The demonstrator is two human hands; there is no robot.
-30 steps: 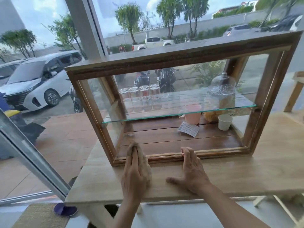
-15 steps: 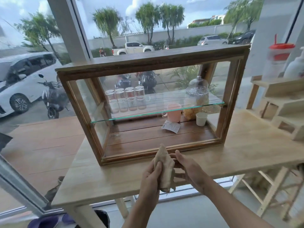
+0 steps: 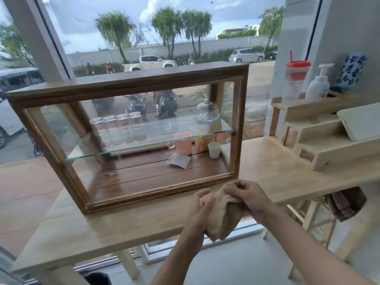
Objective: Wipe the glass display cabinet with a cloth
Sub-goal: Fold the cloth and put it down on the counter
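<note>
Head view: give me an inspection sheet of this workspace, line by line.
Surface: wooden table, bare in front of the cabinet.
Job's things: cabinet upright on the table; cloth bunched, held off the glass.
Clutter: four glasses and dome jar on the glass shelf; pink mug, paper cup, card below; stepped rack with pump bottle at right.
Hands: left hand and right hand both grip the cloth.
Cables: nothing seen.
Surroundings: window, parked cars and motorbikes outside.

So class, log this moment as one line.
phase: regrip | cloth: both hands | left hand | right hand | cabinet: untouched
</note>
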